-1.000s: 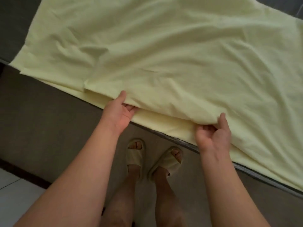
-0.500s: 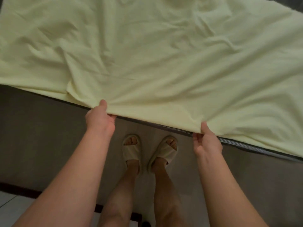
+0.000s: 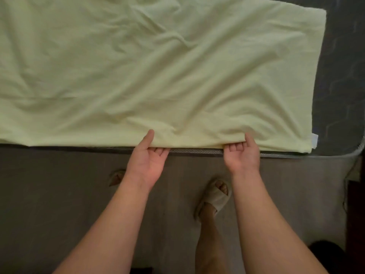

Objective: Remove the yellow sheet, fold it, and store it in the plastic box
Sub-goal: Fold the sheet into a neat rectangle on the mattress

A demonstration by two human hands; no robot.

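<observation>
The pale yellow sheet [image 3: 158, 72] lies spread and wrinkled over the dark mattress, folded into layers, its near edge running along the bed's edge. My left hand [image 3: 147, 157] is palm up at that near edge, thumb on top of the cloth and fingers tucked under it. My right hand [image 3: 242, 155] pinches the same edge further right, thumb above and fingers curled beneath. The sheet's right corner, with a small white tag [image 3: 314, 139], lies near the mattress corner. No plastic box is in view.
The bare dark mattress [image 3: 339, 76] shows to the right of the sheet. The grey bed side [image 3: 59, 194] drops below the edge. My feet in pale slippers [image 3: 214, 196] stand close to the bed. A dark object [image 3: 327, 252] sits at the lower right.
The view has shifted right along the bed, so the sheet's right edge and bare mattress now show. Both hands have slid right along the near edge and sit closer together, palms turned up.
</observation>
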